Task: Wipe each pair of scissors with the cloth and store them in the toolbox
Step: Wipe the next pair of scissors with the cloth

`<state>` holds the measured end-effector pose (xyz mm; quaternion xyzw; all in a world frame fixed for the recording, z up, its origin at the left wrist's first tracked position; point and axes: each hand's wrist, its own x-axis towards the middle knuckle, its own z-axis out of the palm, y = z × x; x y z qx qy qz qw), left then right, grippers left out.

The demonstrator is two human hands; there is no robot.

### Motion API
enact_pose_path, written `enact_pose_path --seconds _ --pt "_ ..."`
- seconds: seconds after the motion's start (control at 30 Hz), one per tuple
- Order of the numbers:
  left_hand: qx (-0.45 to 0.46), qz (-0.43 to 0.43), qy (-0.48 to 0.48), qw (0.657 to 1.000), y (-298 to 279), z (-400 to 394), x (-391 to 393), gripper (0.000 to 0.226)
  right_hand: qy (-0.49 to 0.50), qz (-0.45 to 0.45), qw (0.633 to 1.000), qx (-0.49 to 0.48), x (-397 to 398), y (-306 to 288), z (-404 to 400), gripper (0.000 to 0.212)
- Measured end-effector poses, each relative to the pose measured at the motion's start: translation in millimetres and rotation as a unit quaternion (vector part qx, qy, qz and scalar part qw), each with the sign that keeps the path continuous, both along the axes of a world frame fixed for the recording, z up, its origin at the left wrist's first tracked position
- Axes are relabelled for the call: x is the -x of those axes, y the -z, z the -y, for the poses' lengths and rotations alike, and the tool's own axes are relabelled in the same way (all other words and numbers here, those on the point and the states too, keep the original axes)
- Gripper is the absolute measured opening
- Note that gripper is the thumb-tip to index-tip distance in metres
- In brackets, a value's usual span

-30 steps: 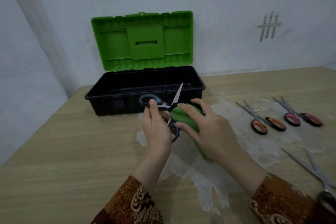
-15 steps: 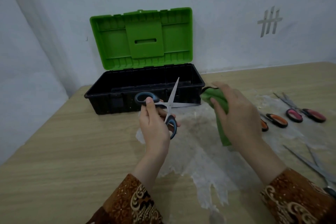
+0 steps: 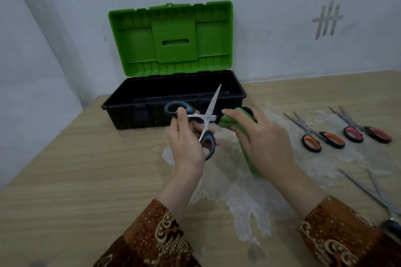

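Note:
My left hand (image 3: 186,143) grips the blue-handled scissors (image 3: 207,117) by their handles, blades spread wide, one blade pointing up over the toolbox, the other pointing right. My right hand (image 3: 263,138) holds the green cloth (image 3: 230,122) bunched around that right-pointing blade, whose tip is hidden in the cloth. Behind them the black toolbox (image 3: 134,107) stands with its green lid (image 3: 171,37) raised against the wall.
Orange-handled scissors (image 3: 319,137) and pink-handled scissors (image 3: 362,131) lie on the table at the right, on a whitish worn patch (image 3: 249,199). Another dark-handled pair (image 3: 377,197) lies at the lower right edge. The wooden table's left edge runs near the wall.
My right hand with the cloth drew away to the right off the blade half a second ago, and has now come back left onto the horizontal blade. The left hand holds the scissors nearly still.

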<state>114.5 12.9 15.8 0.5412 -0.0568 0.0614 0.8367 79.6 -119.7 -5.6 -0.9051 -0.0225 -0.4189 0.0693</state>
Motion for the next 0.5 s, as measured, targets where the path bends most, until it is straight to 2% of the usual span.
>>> enact_pose_path --seconds 0.17,0.3,0.37,0.43,0.5 --pt "0.011 0.018 -0.026 0.999 -2 -6 -3 0.030 0.053 -0.024 0.996 -0.069 3 -3 15 0.029" --pt "-0.010 0.067 -0.046 0.997 -4 -8 -5 0.031 0.049 0.053 0.988 -0.139 12 -13 26 0.029" --pt "-0.041 0.078 -0.044 0.995 0 -4 -4 0.033 -0.005 0.077 0.991 -0.110 11 -16 9 0.029" --pt "-0.066 0.088 -0.039 0.993 4 -2 -1 0.035 -0.049 0.053 0.996 -0.052 7 -10 -10 0.027" --pt "-0.070 0.086 -0.034 0.993 4 -3 0 0.035 -0.039 0.014 0.999 -0.021 1 -5 -15 0.026"
